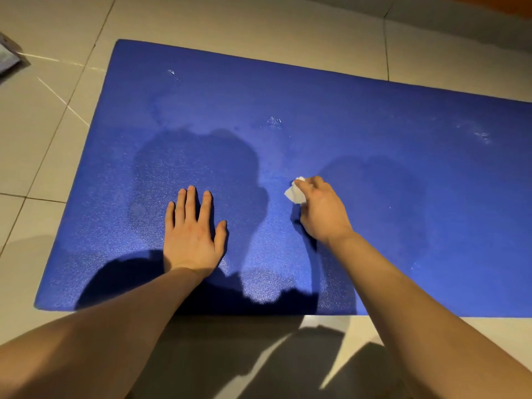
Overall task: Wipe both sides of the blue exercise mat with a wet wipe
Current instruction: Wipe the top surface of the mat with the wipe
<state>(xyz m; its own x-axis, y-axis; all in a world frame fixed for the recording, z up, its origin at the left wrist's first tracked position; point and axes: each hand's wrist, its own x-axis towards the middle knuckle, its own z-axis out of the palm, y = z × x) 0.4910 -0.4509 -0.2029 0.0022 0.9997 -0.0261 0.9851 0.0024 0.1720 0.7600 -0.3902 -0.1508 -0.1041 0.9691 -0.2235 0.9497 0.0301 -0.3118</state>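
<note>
The blue exercise mat (331, 116) lies flat on the tiled floor (57, 125). Your left hand (193, 234) presses it, palm down and fingers straight, near the mat's near edge. To its right, your right hand (319, 211) grasps a crumpled white wet wipe (293, 192) against the mat.

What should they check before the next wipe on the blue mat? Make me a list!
1. Wet wipe in hand: ok, the right hand pinches it against the mat.
2. Mat steadied: ok, the left hand lies flat on the blue mat.
3. Mat lying flat on the tiled floor: ok where visible; its right end runs out of view.
4. Top side clean: not ok, whitish spots show farther up the mat.
5. Wipe wet enough: cannot tell.
6. Underside wiped: cannot tell, it faces the floor.
</note>
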